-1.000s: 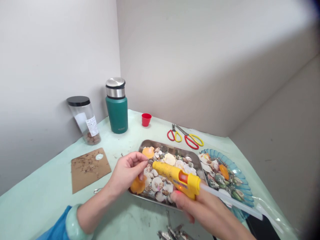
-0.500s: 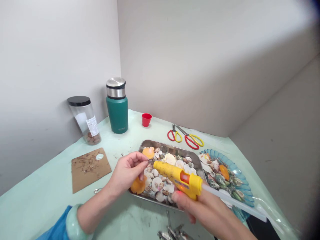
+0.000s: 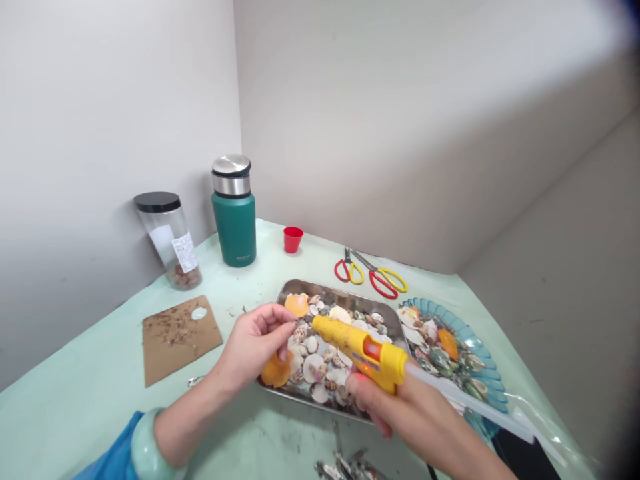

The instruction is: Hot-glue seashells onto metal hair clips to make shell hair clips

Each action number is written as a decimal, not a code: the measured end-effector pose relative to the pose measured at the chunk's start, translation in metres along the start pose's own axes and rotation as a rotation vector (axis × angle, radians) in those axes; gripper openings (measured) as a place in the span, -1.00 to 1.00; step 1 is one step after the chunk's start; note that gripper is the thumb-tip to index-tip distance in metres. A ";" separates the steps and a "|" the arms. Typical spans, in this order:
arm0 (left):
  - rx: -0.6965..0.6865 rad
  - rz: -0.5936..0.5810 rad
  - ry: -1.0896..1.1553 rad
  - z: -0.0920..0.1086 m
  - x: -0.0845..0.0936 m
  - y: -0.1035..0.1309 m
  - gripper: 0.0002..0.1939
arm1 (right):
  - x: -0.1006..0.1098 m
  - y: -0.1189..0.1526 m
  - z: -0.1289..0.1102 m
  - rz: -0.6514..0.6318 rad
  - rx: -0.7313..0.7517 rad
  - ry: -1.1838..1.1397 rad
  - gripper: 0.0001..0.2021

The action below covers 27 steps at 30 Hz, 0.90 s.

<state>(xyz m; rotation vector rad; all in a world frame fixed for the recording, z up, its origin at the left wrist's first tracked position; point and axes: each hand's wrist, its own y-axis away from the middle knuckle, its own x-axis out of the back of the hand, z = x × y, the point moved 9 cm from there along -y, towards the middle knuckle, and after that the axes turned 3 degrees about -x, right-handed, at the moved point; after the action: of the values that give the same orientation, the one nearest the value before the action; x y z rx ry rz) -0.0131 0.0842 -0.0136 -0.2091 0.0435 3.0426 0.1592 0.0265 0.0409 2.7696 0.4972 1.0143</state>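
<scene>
Your right hand grips a yellow glue gun above a metal tray of shells at lower center; your left hand presses its fingertips together, anything between them too small to tell. The pale green table spans the lower frame, gray walls meeting at upper left.

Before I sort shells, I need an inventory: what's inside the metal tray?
The metal tray shows orange shells and pale shells; whatever the left hand, right hand and glue gun cover can't be seen.
</scene>
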 end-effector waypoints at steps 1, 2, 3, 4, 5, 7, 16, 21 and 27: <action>-0.001 0.000 -0.001 0.000 0.000 0.000 -0.79 | 0.002 -0.001 0.000 0.011 0.019 0.045 -0.67; -0.001 0.000 -0.001 0.000 0.001 0.000 -0.79 | 0.005 -0.002 0.001 0.033 0.038 0.102 -0.68; 0.000 0.000 -0.001 0.000 0.001 0.000 -0.79 | 0.009 -0.003 0.002 0.067 0.056 0.168 -0.70; 0.000 -0.003 0.000 0.000 0.001 -0.001 -0.79 | 0.013 -0.004 0.003 0.107 0.068 0.244 -0.73; -0.002 -0.006 0.002 0.000 0.001 -0.001 -0.79 | 0.017 -0.005 0.006 0.146 0.067 0.330 -0.77; -0.010 -0.010 0.004 0.001 0.001 -0.001 -0.79 | 0.020 -0.008 0.013 0.191 0.027 0.516 -0.83; -0.030 -0.018 -0.012 0.005 0.000 0.000 -0.78 | 0.013 -0.021 0.043 0.133 -0.039 0.880 -0.81; -0.034 -0.021 -0.024 0.004 0.000 0.001 -0.80 | 0.022 -0.013 0.031 0.094 0.026 0.778 -0.72; -0.062 -0.026 -0.030 0.006 -0.002 0.003 -0.80 | -0.012 -0.032 -0.018 0.100 0.247 0.787 -0.87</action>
<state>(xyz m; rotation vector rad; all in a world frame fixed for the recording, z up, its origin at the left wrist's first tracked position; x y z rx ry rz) -0.0126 0.0816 -0.0072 -0.1670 -0.0559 3.0230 0.1309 0.0522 0.0391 2.4989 0.6007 2.2047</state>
